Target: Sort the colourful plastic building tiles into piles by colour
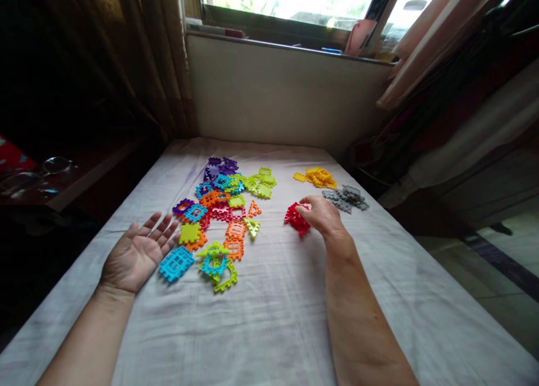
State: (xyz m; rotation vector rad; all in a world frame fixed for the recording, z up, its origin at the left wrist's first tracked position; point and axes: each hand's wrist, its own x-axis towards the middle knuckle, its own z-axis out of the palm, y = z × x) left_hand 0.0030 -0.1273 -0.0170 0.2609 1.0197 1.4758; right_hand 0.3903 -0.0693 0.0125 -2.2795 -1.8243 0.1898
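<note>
Red pieces [297, 220] sit nearer us than the yellow pile [321, 178], slightly left; our right hand [320, 214] is at them, but we can't tell if it grips any. Left hand [141, 253], well left of the yellow pile: palm up, fingers spread, nothing held. We judge red pieces light, stiff, probably sturdy; pinch by notched edges.

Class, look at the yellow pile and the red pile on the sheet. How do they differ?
The yellow pile lies nearer the window wall; the red pile lies nearer the person.
The right hand partly hides the red pile, while the yellow pile is in view with no hand over it.
Shared: each is a one-colour heap of notched pieces lying on the sheet.
</note>
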